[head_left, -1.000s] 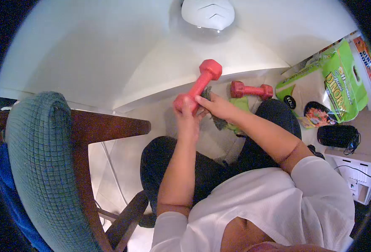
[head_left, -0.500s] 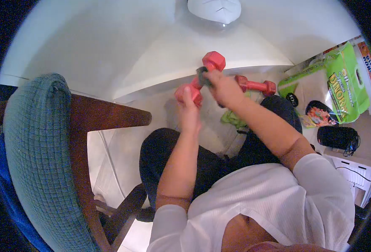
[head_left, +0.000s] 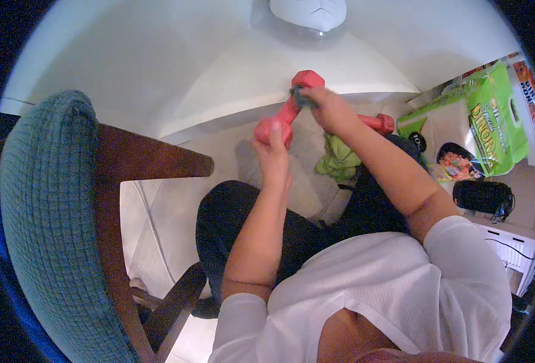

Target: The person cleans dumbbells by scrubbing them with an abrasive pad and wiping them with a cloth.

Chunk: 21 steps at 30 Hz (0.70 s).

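My left hand (head_left: 272, 154) is closed around the lower head of a red dumbbell (head_left: 289, 113), thumb on top, and holds it tilted above the floor. At the bar's far end, my right hand (head_left: 328, 109) presses a small dark cloth or pad (head_left: 301, 95) against the bar just under the upper head. The fingers and the pad are partly smeared, so its exact kind is unclear. A second red dumbbell (head_left: 381, 123) lies on the floor behind my right forearm, which hides part of it. Near my right knee lies a crumpled green cloth (head_left: 338, 158).
On the left stands a wooden chair (head_left: 152, 151) with a teal cushion (head_left: 49, 218). A green and clear food bag (head_left: 497, 121) leans at the right, near a black speaker-like object (head_left: 482, 198) with a cable. A white curved wall (head_left: 219, 72) rises ahead.
My right hand has slid slightly up and right along the dumbbell with the dark pad, baring more of the bar. The left hand keeps its grip. The view has shifted a little.
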{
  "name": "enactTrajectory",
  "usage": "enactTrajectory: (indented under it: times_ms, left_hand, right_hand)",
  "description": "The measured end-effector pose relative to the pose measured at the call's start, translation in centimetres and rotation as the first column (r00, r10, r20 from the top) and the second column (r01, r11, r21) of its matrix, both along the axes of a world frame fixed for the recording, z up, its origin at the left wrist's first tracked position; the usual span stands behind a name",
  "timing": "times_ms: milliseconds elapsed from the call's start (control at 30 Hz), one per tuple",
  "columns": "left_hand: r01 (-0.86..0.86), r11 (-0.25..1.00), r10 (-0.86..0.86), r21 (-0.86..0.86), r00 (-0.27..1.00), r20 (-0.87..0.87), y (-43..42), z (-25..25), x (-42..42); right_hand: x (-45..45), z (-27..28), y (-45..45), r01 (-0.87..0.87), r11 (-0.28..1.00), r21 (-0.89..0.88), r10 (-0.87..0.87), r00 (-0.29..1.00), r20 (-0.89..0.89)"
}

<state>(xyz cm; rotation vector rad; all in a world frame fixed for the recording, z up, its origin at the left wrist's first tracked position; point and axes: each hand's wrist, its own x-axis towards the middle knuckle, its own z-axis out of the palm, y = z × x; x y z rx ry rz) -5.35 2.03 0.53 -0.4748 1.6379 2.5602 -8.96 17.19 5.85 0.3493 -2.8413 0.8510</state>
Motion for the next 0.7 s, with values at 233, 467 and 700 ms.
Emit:
enactTrajectory:
  times_ms: [233,467,700]
  left_hand:
    - [0.025,0.990,-0.026,0.142,1.000,0.004,0.0,1.3,0.4]
    - [-0.043,0.990,0.040,0.132,0.999,0.023,0.6,1.2,-0.1]
    - [-0.017,0.996,0.019,0.090,1.000,-0.022,0.7,-0.1,-0.3]
  right_hand:
    - [2.1,-1.4,-1.9,-0.001,0.998,-0.070,0.002,1.000,0.009]
    - [2.4,-1.6,-2.2,0.016,0.995,-0.095,-0.011,0.998,0.054]
    - [1.6,-1.4,-1.3,0.100,0.988,-0.120,-0.099,0.995,0.013]
